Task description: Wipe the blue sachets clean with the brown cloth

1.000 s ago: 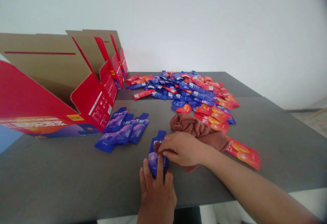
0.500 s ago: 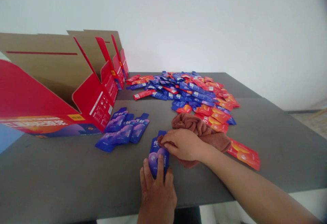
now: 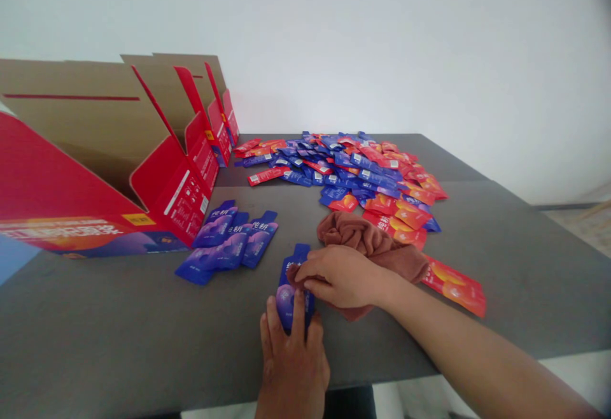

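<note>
A blue-purple pouch [image 3: 285,298] lies flat on the grey table, its narrow end pointing away from me. My left hand [image 3: 293,349] presses on its near end with the fingers apart and stretched out. In my right hand [image 3: 341,272] is a brown cloth [image 3: 363,234], pinched at one corner, and that corner touches the upper face of the pouch. The rest of the cloth lies bunched beneath and behind the hand. Part of a red-orange pouch [image 3: 456,286] shows beside my right forearm, partly covered by the cloth.
Several blue pouches [image 3: 231,245] overlap to the left. Open red cartons [image 3: 165,196] stand in a row along the left side of the table [image 3: 119,330]. A large heap of mixed blue and red pouches [image 3: 353,164] spreads across the back, near a white wall.
My right hand has slid slightly towards me along the pouch, bringing the cloth's corner down from near its top to its middle. My left hand stays nearly in place.
</note>
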`<state>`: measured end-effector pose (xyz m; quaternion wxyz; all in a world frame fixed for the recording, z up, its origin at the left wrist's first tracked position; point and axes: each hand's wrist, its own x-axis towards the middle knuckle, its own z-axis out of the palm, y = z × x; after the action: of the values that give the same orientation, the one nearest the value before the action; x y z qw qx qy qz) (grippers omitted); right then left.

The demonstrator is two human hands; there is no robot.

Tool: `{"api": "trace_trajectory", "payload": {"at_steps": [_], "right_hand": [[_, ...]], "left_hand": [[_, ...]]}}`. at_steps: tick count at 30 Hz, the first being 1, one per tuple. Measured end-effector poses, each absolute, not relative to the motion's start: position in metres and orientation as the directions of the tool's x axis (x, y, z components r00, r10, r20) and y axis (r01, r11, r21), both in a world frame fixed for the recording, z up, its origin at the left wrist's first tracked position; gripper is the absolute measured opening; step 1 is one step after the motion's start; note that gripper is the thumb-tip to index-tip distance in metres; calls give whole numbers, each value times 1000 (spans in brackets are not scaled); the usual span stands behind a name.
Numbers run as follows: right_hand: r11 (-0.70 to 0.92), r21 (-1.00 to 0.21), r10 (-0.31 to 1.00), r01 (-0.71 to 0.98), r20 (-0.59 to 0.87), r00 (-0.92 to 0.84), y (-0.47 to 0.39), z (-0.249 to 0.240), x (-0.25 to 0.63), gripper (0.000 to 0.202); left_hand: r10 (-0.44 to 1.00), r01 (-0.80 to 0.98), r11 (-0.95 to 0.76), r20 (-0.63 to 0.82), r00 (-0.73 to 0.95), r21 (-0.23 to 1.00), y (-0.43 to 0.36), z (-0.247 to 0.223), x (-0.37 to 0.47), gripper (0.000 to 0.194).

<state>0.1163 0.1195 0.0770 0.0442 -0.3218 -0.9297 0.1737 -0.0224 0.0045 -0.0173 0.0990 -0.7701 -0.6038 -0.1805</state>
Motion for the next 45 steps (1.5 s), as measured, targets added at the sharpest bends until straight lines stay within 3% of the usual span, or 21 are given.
{"api": "trace_trajectory", "payload": {"at_steps": [8,12,17,23,35,45], "right_hand": [[654,-333,713,679,-26,-700,124,72,117,27],[627,-325,742,708,-26,-670,125,71,118,27],[696,-324,670,640,-24,-742,122,75,118,26],[759,-371,571,536,-16,-820,119,78,117,24],[652,-277,734,706,-5,-680,128,68,119,28],[767,-343,572,542,-15,-820,117,79,116,25]], "left_hand": [[915,957,-237,370,163,166,6,-13,-21,28],[915,960,-232,371,159,160,6,-12,-20,27],[901,965,-244,389,189,96,6,-13,-20,29],[922,960,-223,357,152,168,5,-10,-20,31],[945,950,-193,307,113,244,5,0,-19,33],[942,950,-186,320,100,251,6,-3,-18,36]]}}
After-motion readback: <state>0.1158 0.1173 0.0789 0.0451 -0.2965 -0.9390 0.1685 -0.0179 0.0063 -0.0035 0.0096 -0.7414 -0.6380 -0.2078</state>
